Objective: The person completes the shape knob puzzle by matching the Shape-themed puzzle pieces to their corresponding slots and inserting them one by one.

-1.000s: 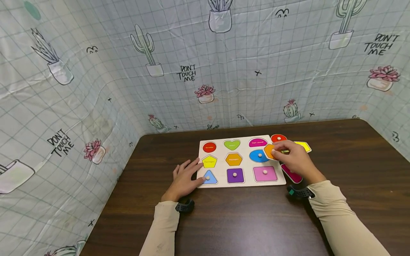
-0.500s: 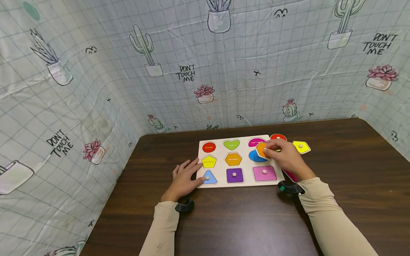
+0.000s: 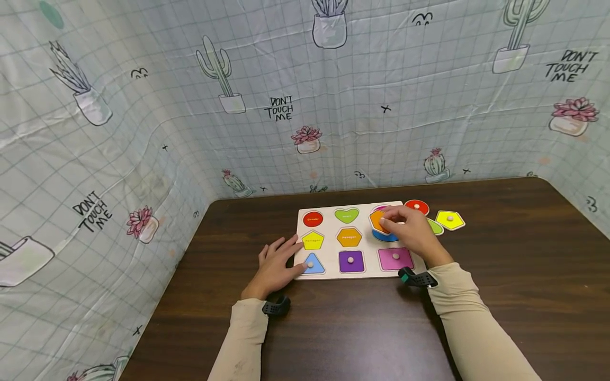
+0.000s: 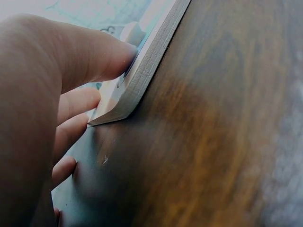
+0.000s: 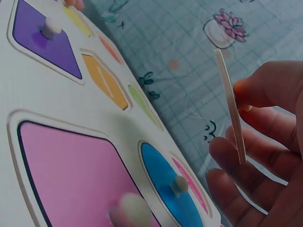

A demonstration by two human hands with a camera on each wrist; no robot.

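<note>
My right hand (image 3: 413,234) pinches an orange hexagon puzzle piece (image 3: 378,221) by its knob, above the right part of a white wooden shape puzzle board (image 3: 330,255). In the right wrist view the thin piece (image 5: 230,104) is seen edge-on, above the board's surface. Below it lie a blue oval piece (image 5: 161,170) and the magenta half-round recess, partly covered in the head view. My left hand (image 3: 272,269) rests at the board's left edge with fingers spread, its thumb touching the light blue triangle piece (image 3: 316,269). The orange hexagon recess (image 3: 349,237) shows in the middle row.
Purple square (image 3: 351,268) and pink rectangle (image 3: 388,259) pieces sit in the front row. Loose on the table right of the board are a red circle (image 3: 420,204), a green piece (image 3: 436,227) and a yellow pentagon (image 3: 445,222). A patterned cloth (image 3: 352,95) hangs behind the brown table (image 3: 352,328).
My right hand has carried the orange hexagon leftward from the board's right edge, over the oval and half-round. The loose magenta piece is now hidden behind the right arm. The left hand stays put.
</note>
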